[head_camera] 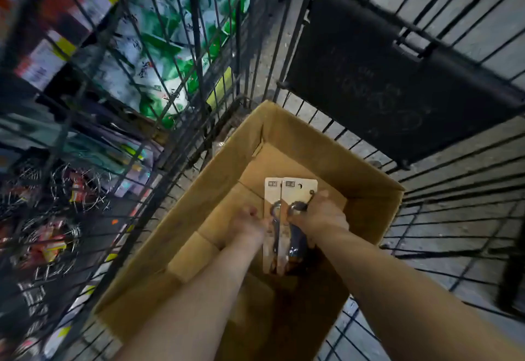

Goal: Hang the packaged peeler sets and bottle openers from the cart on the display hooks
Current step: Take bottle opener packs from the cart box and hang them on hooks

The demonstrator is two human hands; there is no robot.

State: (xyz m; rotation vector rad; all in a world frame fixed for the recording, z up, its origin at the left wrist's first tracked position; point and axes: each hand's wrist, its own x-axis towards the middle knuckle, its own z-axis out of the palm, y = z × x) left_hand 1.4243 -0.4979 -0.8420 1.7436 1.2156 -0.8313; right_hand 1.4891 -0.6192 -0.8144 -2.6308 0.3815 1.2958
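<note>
Cardboard-backed bottle openers (287, 190) are pointing up-frame at lower centre; left hand (250, 225) and right hand (321, 218) are gripping them from either side.

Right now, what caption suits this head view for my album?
Left hand and right hand hold two carded bottle openers in a cardboard box inside a wire cart.

Matt brown cardboard, slightly rough, for the box (312, 144) at 6 o'clock. Inside it, pale matt paperboard for the cards (295, 190), carrying smooth grey metal openers (297, 207) with a dull shine. Dark painted metal wire for the cart (196, 48). Scuffed matt black plastic panel (369, 90) at 2 o'clock. Glossy plastic bags (159, 56) at 11 o'clock.
</note>
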